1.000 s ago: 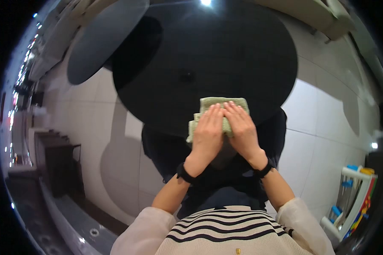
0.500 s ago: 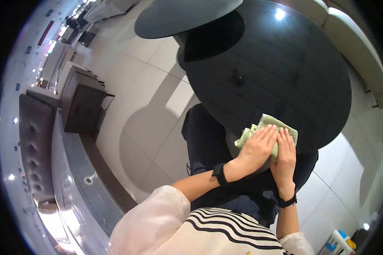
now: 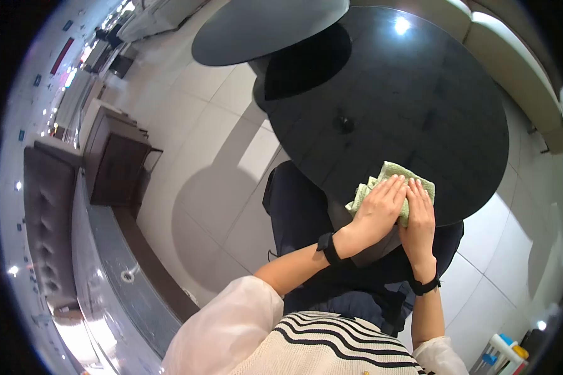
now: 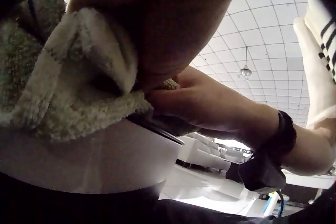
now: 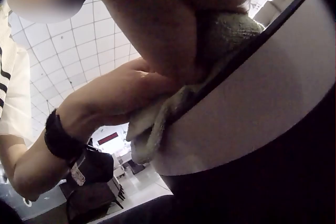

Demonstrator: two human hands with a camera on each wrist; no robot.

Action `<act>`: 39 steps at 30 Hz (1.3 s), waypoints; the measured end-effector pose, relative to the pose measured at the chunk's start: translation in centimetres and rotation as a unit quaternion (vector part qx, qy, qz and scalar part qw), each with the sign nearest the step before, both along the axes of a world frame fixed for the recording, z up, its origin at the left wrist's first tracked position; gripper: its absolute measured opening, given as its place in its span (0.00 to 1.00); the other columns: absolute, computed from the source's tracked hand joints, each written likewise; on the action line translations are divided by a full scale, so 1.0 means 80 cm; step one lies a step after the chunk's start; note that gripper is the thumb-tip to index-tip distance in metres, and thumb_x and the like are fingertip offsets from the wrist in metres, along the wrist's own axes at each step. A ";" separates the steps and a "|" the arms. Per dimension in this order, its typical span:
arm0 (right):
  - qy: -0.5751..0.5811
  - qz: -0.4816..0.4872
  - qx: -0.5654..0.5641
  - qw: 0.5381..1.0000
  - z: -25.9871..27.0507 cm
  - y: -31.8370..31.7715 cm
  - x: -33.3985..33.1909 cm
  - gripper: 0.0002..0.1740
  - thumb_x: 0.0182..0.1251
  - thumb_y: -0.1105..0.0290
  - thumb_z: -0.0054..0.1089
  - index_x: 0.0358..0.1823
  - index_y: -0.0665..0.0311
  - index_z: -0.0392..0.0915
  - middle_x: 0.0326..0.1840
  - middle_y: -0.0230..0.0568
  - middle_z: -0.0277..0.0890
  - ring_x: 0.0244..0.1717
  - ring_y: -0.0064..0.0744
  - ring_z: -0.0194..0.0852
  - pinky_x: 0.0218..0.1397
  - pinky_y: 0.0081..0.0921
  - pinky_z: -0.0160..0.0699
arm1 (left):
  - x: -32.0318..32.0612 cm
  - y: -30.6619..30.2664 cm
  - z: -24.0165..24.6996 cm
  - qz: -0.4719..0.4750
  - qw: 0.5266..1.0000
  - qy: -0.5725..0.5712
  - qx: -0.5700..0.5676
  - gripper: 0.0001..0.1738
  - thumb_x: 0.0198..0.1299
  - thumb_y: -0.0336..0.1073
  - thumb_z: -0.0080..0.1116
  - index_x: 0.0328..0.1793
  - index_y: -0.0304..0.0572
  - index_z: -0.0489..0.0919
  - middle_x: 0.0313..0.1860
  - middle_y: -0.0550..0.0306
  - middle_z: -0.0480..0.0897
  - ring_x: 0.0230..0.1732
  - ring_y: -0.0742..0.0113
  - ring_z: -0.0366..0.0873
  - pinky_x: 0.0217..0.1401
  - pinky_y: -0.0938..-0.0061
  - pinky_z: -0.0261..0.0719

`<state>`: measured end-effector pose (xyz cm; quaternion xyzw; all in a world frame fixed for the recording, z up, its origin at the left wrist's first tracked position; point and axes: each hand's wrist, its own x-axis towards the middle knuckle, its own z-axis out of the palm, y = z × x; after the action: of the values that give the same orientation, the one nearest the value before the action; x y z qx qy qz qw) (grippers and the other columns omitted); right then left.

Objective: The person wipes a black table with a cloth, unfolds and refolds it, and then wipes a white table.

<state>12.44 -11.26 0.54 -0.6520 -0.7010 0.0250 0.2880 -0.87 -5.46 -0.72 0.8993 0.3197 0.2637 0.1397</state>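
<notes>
A folded light green towel (image 3: 391,170) lies on the near edge of a round black table (image 3: 419,119). My left hand (image 3: 376,209) rests on the towel with its fingers extended together. Beside it, the right hand (image 3: 419,215) presses on the towel too, fingers straight and the two hands' fingertips close together. Bunched folds of the towel (image 4: 68,71) show beneath the palm in the left wrist view. From the right wrist, the towel (image 5: 149,134) hangs slightly over the table rim. Both wrists wear black bands.
A second, grey round tabletop (image 3: 263,31) overlaps the black table at the far left. A cream sofa (image 3: 513,62) curves along the far right. On the left stand a dark cabinet (image 3: 116,162) and a tufted seat back (image 3: 50,225). A white rack (image 3: 497,356) is at lower right.
The head view has swung round, so table, towel and hands appear farther right and tilted. Both hands stay on the towel at the table's near edge; the last half second shows only slight movement.
</notes>
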 end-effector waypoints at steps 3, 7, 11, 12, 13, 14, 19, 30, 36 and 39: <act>-0.012 0.000 0.005 1.000 -0.001 -0.001 0.001 0.33 0.49 0.89 0.59 0.63 0.74 0.72 0.69 0.56 0.72 0.75 0.52 0.65 0.79 0.46 0.61 | -0.002 -0.001 0.002 0.000 1.000 0.016 -0.005 0.33 0.52 0.24 0.58 0.69 0.25 0.70 0.72 0.36 0.72 0.74 0.45 0.68 0.78 0.57 0.65; -0.034 0.011 -0.013 0.999 0.007 -0.003 0.003 0.29 0.55 0.85 0.57 0.62 0.76 0.72 0.69 0.58 0.71 0.75 0.52 0.64 0.80 0.46 0.60 | -0.004 -0.002 0.009 -0.002 0.999 0.047 -0.003 0.37 0.50 0.24 0.60 0.71 0.28 0.68 0.73 0.39 0.71 0.76 0.47 0.67 0.78 0.58 0.64; -0.039 0.018 -0.024 0.999 0.002 -0.004 0.006 0.30 0.56 0.84 0.55 0.65 0.78 0.70 0.70 0.60 0.70 0.76 0.53 0.63 0.80 0.46 0.58 | -0.006 -0.001 0.011 -0.014 0.998 0.061 -0.016 0.38 0.50 0.24 0.60 0.72 0.28 0.68 0.75 0.39 0.69 0.77 0.48 0.66 0.79 0.58 0.63; -0.059 0.020 -0.039 0.997 0.001 -0.005 0.007 0.30 0.58 0.82 0.54 0.66 0.78 0.69 0.71 0.60 0.69 0.77 0.53 0.61 0.81 0.45 0.56 | -0.006 -0.001 0.012 -0.015 0.998 0.067 -0.012 0.35 0.53 0.24 0.56 0.72 0.27 0.68 0.75 0.38 0.69 0.77 0.48 0.65 0.79 0.58 0.63; -0.056 0.017 -0.037 0.998 0.000 -0.005 0.006 0.31 0.56 0.83 0.54 0.66 0.78 0.69 0.71 0.60 0.68 0.77 0.53 0.61 0.81 0.45 0.56 | -0.006 -0.001 0.011 -0.013 0.997 0.076 -0.010 0.34 0.54 0.23 0.55 0.72 0.27 0.68 0.75 0.38 0.69 0.77 0.48 0.66 0.79 0.58 0.63; -0.055 0.012 -0.035 0.998 0.000 -0.004 0.003 0.32 0.54 0.85 0.54 0.66 0.78 0.69 0.72 0.60 0.68 0.78 0.54 0.60 0.81 0.45 0.56 | -0.006 0.001 0.011 -0.014 0.996 0.083 -0.008 0.34 0.55 0.23 0.53 0.72 0.27 0.68 0.75 0.38 0.69 0.77 0.48 0.66 0.79 0.58 0.63; -0.046 -0.008 -0.021 0.999 0.001 -0.006 0.005 0.31 0.56 0.80 0.54 0.65 0.77 0.70 0.71 0.59 0.68 0.75 0.54 0.63 0.80 0.44 0.59 | 0.004 0.002 0.021 -0.029 0.998 0.036 -0.042 0.33 0.53 0.17 0.52 0.70 0.28 0.69 0.70 0.34 0.73 0.73 0.42 0.69 0.78 0.54 0.64; -0.045 -0.006 0.010 0.999 -0.022 0.007 0.012 0.31 0.60 0.75 0.56 0.67 0.81 0.67 0.74 0.67 0.63 0.78 0.57 0.58 0.83 0.45 0.52 | 0.008 0.009 0.017 -0.019 0.992 0.097 -0.083 0.39 0.53 0.15 0.52 0.76 0.30 0.63 0.79 0.39 0.63 0.81 0.44 0.56 0.82 0.47 0.51; -0.078 -0.002 0.010 0.997 -0.021 0.000 0.015 0.32 0.60 0.74 0.60 0.67 0.80 0.68 0.74 0.63 0.65 0.79 0.55 0.57 0.83 0.45 0.52 | 0.007 -0.005 0.016 0.012 0.986 0.155 -0.060 0.41 0.55 0.19 0.57 0.78 0.32 0.60 0.80 0.43 0.61 0.83 0.46 0.52 0.81 0.38 0.48; -0.086 0.021 -0.026 0.996 -0.019 -0.011 0.012 0.38 0.57 0.71 0.66 0.69 0.79 0.66 0.76 0.63 0.61 0.80 0.57 0.54 0.83 0.47 0.50 | -0.004 -0.013 0.020 -0.004 0.985 0.161 -0.060 0.44 0.53 0.20 0.58 0.79 0.32 0.60 0.81 0.42 0.60 0.83 0.45 0.51 0.81 0.39 0.47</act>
<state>13.42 -12.14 -0.98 -0.6445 -0.7355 -0.0066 0.2088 -1.17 -6.52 0.89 0.9214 0.3493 0.0952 0.1411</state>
